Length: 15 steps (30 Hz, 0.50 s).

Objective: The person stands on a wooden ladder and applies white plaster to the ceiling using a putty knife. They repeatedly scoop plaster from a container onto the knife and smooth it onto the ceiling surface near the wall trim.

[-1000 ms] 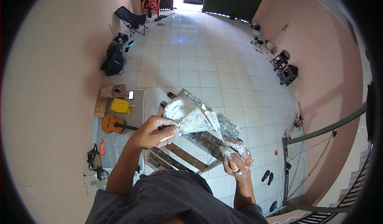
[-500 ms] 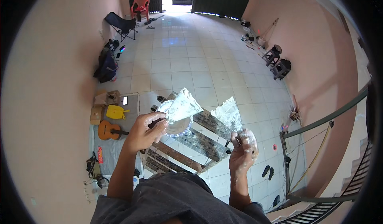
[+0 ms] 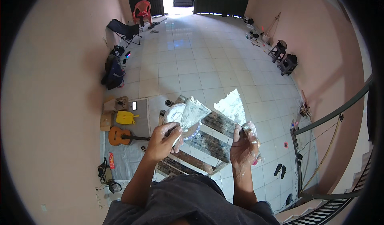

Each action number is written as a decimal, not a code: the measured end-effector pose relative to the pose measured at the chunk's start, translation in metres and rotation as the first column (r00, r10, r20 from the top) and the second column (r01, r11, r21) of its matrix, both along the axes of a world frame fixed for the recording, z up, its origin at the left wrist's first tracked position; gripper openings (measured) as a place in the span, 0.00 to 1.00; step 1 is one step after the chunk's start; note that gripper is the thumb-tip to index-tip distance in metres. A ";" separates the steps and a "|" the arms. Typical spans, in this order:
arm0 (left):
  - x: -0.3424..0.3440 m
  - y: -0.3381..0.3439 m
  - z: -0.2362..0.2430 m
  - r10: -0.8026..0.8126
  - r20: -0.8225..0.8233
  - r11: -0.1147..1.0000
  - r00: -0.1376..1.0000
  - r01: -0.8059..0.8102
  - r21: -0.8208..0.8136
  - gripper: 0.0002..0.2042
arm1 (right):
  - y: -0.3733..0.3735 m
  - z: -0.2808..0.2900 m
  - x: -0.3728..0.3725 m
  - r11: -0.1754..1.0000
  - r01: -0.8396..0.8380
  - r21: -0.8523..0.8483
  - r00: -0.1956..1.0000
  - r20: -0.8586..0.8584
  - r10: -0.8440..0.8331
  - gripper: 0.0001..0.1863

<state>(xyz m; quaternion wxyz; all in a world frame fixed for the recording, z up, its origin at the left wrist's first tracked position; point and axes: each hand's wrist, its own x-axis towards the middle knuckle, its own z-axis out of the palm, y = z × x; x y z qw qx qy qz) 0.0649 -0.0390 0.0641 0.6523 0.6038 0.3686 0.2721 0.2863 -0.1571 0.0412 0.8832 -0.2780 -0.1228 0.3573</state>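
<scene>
My left hand (image 3: pixel 162 142) is closed round the handle of a putty knife (image 3: pixel 195 115). Its wide triangular blade is smeared with white putty and lies over a round tub (image 3: pixel 173 113) with white-caked walls. To the right, my right hand (image 3: pixel 243 148), spotted with putty, grips a second putty knife (image 3: pixel 233 108). That blade points up and away, thickly coated in white with a ragged edge. Both handles are mostly hidden by fingers. The tub stands on a stained slatted wooden platform (image 3: pixel 212 145) in front of me, and the left blade and hand cover part of it.
At left are a guitar (image 3: pixel 120 136), a yellow bag (image 3: pixel 126 117), cardboard boxes (image 3: pixel 106 121) and a grey mat (image 3: pixel 130 161). Farther off stand a black folding chair (image 3: pixel 125 31) and a red chair (image 3: pixel 142 11). A metal railing (image 3: pixel 336 112) and dark stools (image 3: pixel 287 65) are at right.
The view has shifted, so the room sits farther right. The left blade has tilted and dropped slightly over the tub. The right putty knife has come slightly closer to it. Both stay held.
</scene>
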 end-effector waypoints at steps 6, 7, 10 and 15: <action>-0.008 0.008 0.008 -0.135 0.120 0.988 0.983 0.143 -0.053 0.12 | 0.003 0.006 0.010 0.943 -0.231 0.241 0.973 0.031 0.230 0.28; -0.009 0.009 0.011 -0.144 0.139 0.987 0.980 0.153 -0.058 0.12 | 0.005 0.009 0.011 0.934 -0.264 0.239 0.964 0.061 0.257 0.28; -0.019 0.016 0.016 -0.215 0.171 0.973 0.962 0.226 -0.053 0.12 | 0.009 0.008 0.019 0.917 -0.355 0.183 0.927 0.197 0.319 0.29; -0.025 0.024 0.035 -0.251 0.169 0.951 0.953 0.276 -0.140 0.11 | 0.015 -0.026 0.028 0.893 -0.402 0.201 0.838 0.475 0.270 0.20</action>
